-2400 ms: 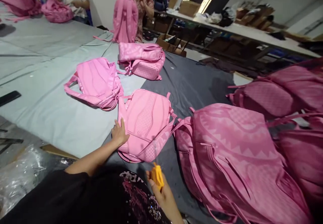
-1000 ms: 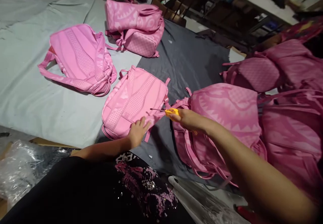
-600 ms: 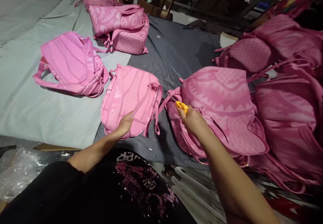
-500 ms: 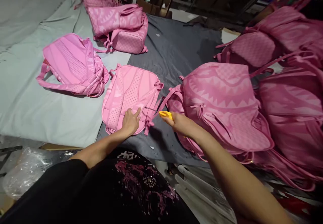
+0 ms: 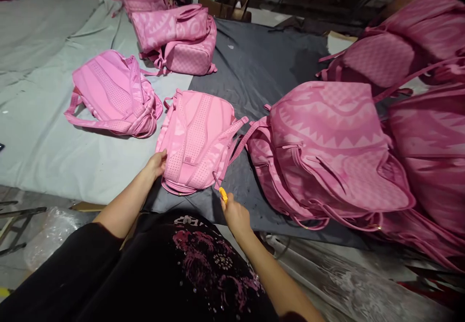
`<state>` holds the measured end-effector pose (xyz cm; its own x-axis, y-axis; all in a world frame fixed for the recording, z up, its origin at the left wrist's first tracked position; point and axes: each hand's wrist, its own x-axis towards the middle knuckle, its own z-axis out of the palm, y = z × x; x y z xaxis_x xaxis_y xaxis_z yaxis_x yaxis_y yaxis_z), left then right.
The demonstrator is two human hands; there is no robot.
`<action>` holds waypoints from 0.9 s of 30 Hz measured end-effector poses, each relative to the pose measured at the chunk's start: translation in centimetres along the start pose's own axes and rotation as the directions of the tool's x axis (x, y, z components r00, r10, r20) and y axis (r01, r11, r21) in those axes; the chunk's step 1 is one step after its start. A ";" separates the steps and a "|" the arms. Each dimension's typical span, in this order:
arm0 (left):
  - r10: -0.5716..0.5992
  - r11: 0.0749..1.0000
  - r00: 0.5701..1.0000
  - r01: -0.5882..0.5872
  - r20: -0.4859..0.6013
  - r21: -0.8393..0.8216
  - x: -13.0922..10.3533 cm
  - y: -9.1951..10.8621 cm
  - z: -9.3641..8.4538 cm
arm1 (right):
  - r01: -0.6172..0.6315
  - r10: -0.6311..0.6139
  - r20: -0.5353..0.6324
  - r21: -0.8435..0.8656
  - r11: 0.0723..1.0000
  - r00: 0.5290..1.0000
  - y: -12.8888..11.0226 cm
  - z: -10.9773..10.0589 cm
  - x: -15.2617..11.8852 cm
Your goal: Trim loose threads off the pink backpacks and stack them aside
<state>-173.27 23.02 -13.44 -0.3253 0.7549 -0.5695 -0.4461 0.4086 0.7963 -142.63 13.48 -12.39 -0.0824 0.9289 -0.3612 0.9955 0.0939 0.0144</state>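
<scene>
A pink backpack (image 5: pixel 203 114) lies in front of me with its padded back panel and shoulder straps facing up. At its lower left edge, my left hand (image 5: pixel 157 164) grips the side, some fingers hidden behind it. My right hand (image 5: pixel 236 214) is closed around the yellow handle of a thin tool (image 5: pixel 223 195). The tool's slim dark shaft reaches the backpack's lower right corner, by the base of a strap. Its exact kind is too small to make out.
Another pink backpack (image 5: pixel 109 87) lies to the left on pale cloth (image 5: pixel 39 157). More pink backpacks (image 5: pixel 323 123) crowd the right side, and several are piled at the back (image 5: pixel 191 58). Dark cloth (image 5: pixel 254 51) covers the middle. Cardboard boxes (image 5: pixel 207 5) stand beyond the table.
My left hand has gone from lying on the back panel to holding the left side. The right hand has brought the tool down and closer to me, to the lower corner.
</scene>
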 end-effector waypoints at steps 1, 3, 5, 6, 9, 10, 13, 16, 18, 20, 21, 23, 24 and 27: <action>-0.064 0.996 0.997 0.067 0.038 -0.066 0.2 0.1 0.2 | -0.006 0.006 -0.007 0.010 1.000 1.000 -0.4 0.6 0.7; -0.154 0.962 0.977 0.182 0.145 -0.202 0.6 0.0 0.8 | -0.011 0.012 -0.013 0.027 1.000 1.000 -0.8 1.5 1.9; -0.183 0.906 0.946 0.268 0.268 -0.329 0.8 -0.2 1.1 | -0.018 0.019 -0.029 0.029 0.999 0.999 -0.8 2.0 2.7; -0.170 0.884 0.930 0.290 0.326 -0.366 1.0 -0.4 1.0 | -0.030 0.031 -0.042 0.031 0.999 0.999 -0.7 2.1 2.9; -0.115 0.832 0.855 0.361 0.505 -0.422 1.7 -1.5 0.7 | -0.085 0.089 -0.063 0.061 0.994 0.994 -0.1 2.1 3.1; -0.091 0.819 0.829 0.378 0.552 -0.432 2.0 -1.8 0.5 | -0.088 0.093 -0.067 0.075 0.993 0.993 0.1 1.9 3.1; -0.034 0.802 0.768 0.403 0.639 -0.441 3.0 -2.9 0.5 | -0.075 0.082 -0.075 0.094 0.993 0.994 0.8 1.4 2.8; 0.019 0.807 0.736 0.388 0.677 -0.444 3.7 -3.6 0.9 | -0.079 0.087 -0.066 0.113 0.990 0.994 1.1 1.1 2.8; 0.036 0.812 0.746 0.365 0.665 -0.454 3.7 -3.9 1.4 | -0.088 0.096 -0.053 0.130 0.988 0.994 1.2 0.8 3.2; 0.039 0.815 0.772 0.343 0.634 -0.467 3.6 -3.9 1.8 | -0.100 0.107 -0.039 0.143 0.985 0.994 1.5 0.5 3.2; 0.040 0.815 0.787 0.330 0.615 -0.476 3.5 -3.9 1.9 | -0.103 0.109 -0.032 0.145 0.984 0.994 1.8 0.4 2.9; 0.046 0.817 0.812 0.305 0.582 -0.490 3.2 -3.9 2.1 | -0.100 0.104 -0.016 0.141 0.985 0.995 2.6 0.3 1.4; 0.049 0.819 0.820 0.294 0.571 -0.493 3.1 -3.9 2.2 | -0.100 0.101 -0.002 0.140 0.985 0.995 3.0 0.4 0.2; 0.060 0.835 0.819 0.271 0.570 -0.478 3.0 -3.9 2.5 | -0.110 0.097 0.098 0.135 0.985 0.990 3.3 0.9 -3.5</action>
<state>-170.39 24.97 -17.73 0.1822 0.9357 -0.3022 -0.8595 0.3009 0.4132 -138.98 10.22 -11.93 0.0198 0.8941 -0.4474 0.9958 -0.0578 -0.0715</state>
